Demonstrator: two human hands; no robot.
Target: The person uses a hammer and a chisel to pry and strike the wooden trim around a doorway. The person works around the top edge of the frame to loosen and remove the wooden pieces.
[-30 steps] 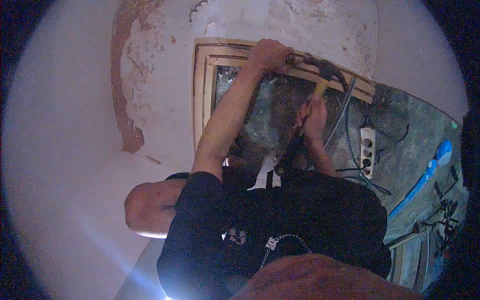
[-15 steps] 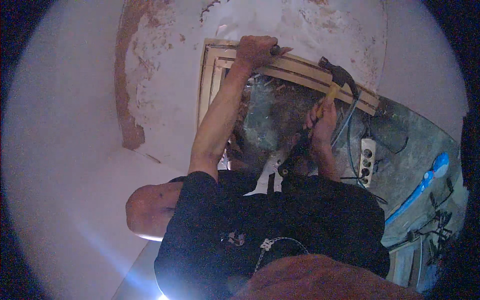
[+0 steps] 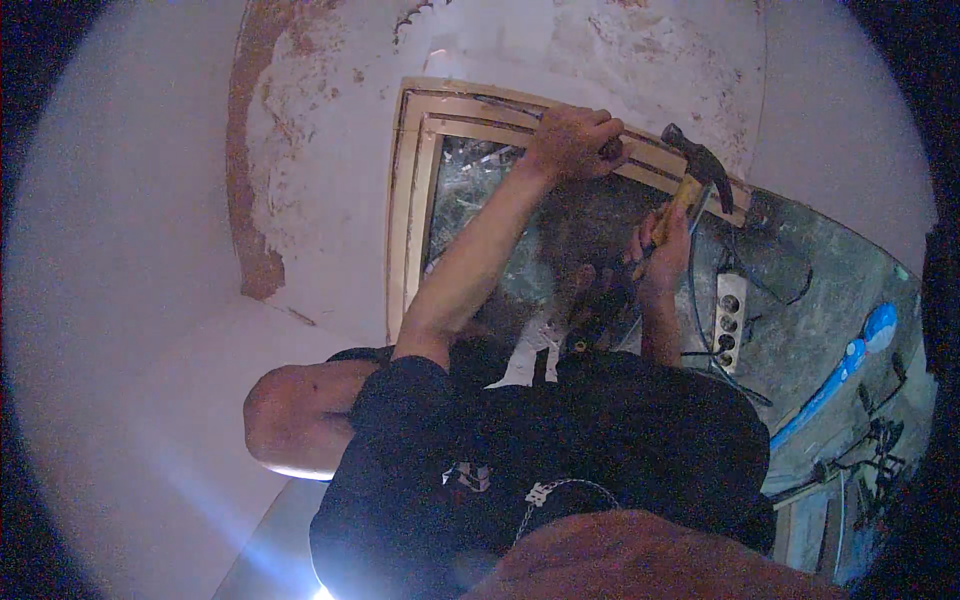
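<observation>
My left hand [image 3: 575, 145] is closed around a slim tool with a dark round handle end [image 3: 610, 148]; its kind is hard to make out. The fist rests over the far rail of a light wooden frame [image 3: 405, 200] with grooved edges. To the right, my right hand [image 3: 665, 250] grips a claw hammer [image 3: 700, 170] by its yellowish handle, below the dark head. That head is up by the right part of the frame's far rail, beside my left fist. Dim light hides the right fingertips partly.
A white power strip [image 3: 729, 322] with cables lies on the dusty floor [image 3: 790, 260] at right. Beyond it are a long bright blue object [image 3: 850, 360] and a dark tangle [image 3: 880, 440]. The wall behind the frame has patchy, peeling plaster [image 3: 300, 130].
My left hand has slid right and slightly nearer along the rail with its tool. My right hand and the hammer have shifted a little to the right.
</observation>
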